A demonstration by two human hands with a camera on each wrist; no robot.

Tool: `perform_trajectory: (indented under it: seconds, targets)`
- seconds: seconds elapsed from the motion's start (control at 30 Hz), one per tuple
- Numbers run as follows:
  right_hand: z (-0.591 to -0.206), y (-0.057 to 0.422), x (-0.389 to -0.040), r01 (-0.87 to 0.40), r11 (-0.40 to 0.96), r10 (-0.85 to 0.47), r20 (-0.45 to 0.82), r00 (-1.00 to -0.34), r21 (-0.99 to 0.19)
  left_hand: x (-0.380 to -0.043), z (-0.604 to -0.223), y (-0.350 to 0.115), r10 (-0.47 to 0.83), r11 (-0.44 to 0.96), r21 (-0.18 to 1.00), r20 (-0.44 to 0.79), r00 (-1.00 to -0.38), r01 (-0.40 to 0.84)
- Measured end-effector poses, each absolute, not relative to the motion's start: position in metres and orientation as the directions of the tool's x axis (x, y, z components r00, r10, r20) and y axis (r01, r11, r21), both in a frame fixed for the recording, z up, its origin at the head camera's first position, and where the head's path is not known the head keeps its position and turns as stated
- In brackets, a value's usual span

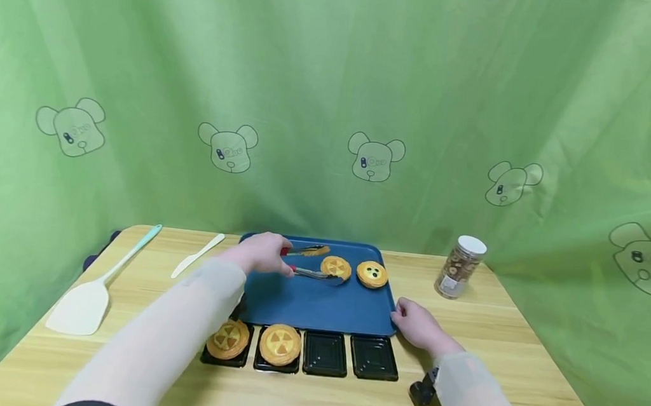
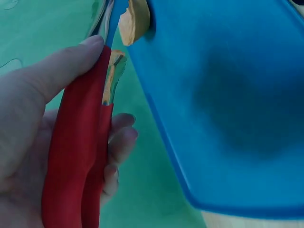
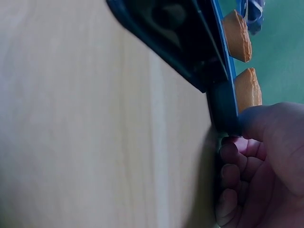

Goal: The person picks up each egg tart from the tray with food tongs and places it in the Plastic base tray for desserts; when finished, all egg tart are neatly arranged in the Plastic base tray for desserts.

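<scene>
The left hand (image 1: 261,252) is grasping metal tongs (image 2: 73,147) with red handles, whose arms are standing apart. Just right of that hand, a round golden tart with a segmented top (image 1: 336,267) is lying on a rectangular blue tray (image 1: 312,304) by the tips of the tongs; whether they are touching it is unclear. The right hand (image 1: 420,325) is gripping the tray near its close right corner, thumb on the rim and other fingers curled. Beyond and left of the right hand, a golden tart with three dark dots (image 1: 372,275) is resting on the tray. On the near side of the left hand, two golden tarts with segmented tops (image 1: 280,345) are sitting in square black plastic containers (image 1: 294,369); two matching containers (image 1: 325,354) are standing left of the right hand. Beyond the right hand, a white-lidded clear jar (image 1: 459,269) is standing on the wooden desk (image 1: 488,324); left of the left hand, a white, mint-handled spatula (image 1: 82,308) is lying.
</scene>
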State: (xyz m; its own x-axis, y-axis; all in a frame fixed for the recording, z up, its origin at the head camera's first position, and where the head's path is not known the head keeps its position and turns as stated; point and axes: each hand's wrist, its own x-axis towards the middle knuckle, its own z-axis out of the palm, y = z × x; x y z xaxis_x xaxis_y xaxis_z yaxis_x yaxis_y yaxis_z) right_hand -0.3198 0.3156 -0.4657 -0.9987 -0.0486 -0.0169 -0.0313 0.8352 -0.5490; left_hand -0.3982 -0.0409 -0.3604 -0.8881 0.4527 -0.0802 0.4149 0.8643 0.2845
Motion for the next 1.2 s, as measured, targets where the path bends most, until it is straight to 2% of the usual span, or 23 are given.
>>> perform_trajectory:
  seconds: [0.33, 1.2]
  targets:
    - [-0.464, 0.314, -0.319, -0.023, 0.83, -0.044, -0.025, -0.999, -0.558, -0.404, -0.374, -0.023, 0.418, 0.872, 0.328, -0.116, -0.901, 0.362]
    - [-0.466, 0.316, -0.318, -0.024, 0.836, -0.041, -0.019, -0.999, -0.548, -0.389, -0.372, -0.027, 0.48, 0.856, 0.256, -0.072, -0.874, 0.449]
